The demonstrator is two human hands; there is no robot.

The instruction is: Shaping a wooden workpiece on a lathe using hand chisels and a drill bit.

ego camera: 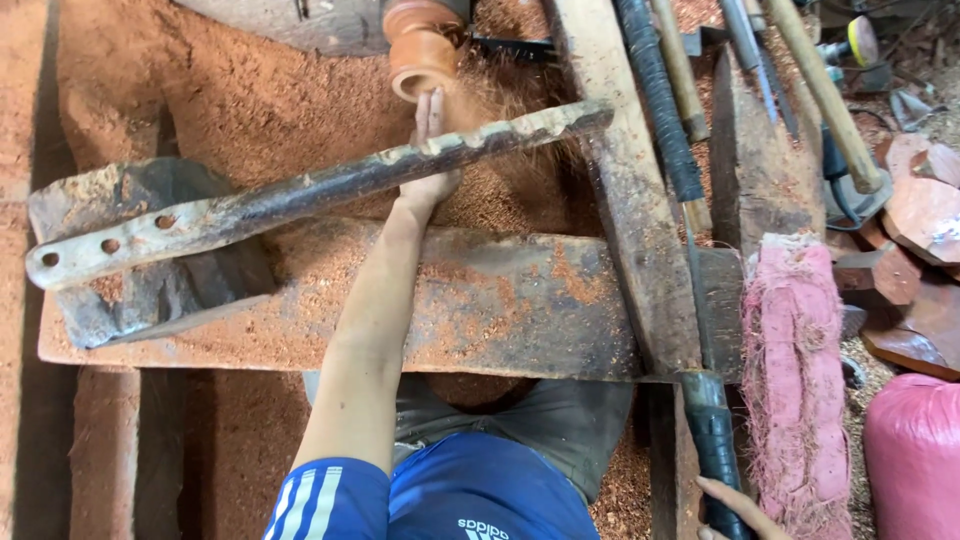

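Woodturning in hand: left hand (430,150), fingers out flat, touches turned wooden piece (422,45) on lathe above metal tool rest (300,200), right hand (735,505) at bottom edge by black-handled chisel (712,440), grip unclear; next prob needs chisel brought up to rest.

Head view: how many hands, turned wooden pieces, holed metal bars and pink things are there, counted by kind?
Hands: 2 (left hand with fingers at the wooden piece, right hand by a black tool handle)
Turned wooden piece: 1
Holed metal bar: 1
Pink things: 2 (frayed cloth roll, sack)
Total: 6
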